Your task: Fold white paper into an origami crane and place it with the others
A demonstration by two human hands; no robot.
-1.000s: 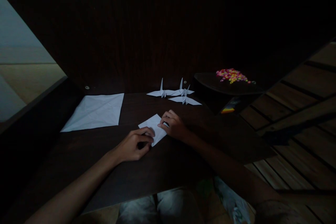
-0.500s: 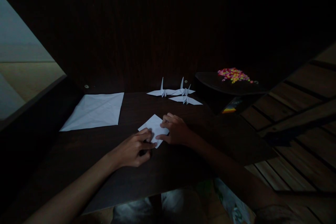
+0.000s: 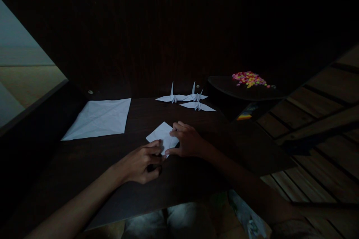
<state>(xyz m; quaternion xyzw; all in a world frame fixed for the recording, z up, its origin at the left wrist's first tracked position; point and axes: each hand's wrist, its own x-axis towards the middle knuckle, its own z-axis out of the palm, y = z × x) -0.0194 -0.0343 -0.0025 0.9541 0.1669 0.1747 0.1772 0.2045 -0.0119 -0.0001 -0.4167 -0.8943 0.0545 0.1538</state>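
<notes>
A small white square of folded paper point(image 3: 161, 131) lies flat on the dark table with one corner pointing away from me. My left hand point(image 3: 142, 162) is at its lower left edge, fingers curled and pressed on the paper near the bottom corner. From the right, my right hand point(image 3: 187, 141) grips the paper's right side, thumb at the lower edge and bent fingers on top. The fingers hide the paper's right corner and part of its lower left edge. Behind it stand three white origami cranes, one at the left point(image 3: 173, 99), one at the back right point(image 3: 193, 98) and one in front point(image 3: 198, 106).
A larger creased white sheet point(image 3: 98, 118) lies at the left of the table point(image 3: 134, 194). On a dark rounded shelf point(image 3: 221, 85) at the right sits a heap of small colourful pieces point(image 3: 249, 79). A tall dark panel point(image 3: 157, 37) rises behind the cranes.
My right thumb has moved down and left along the paper's lower edge, close to the left fingertips. My left hand has dropped slightly. The view has shifted a little.
</notes>
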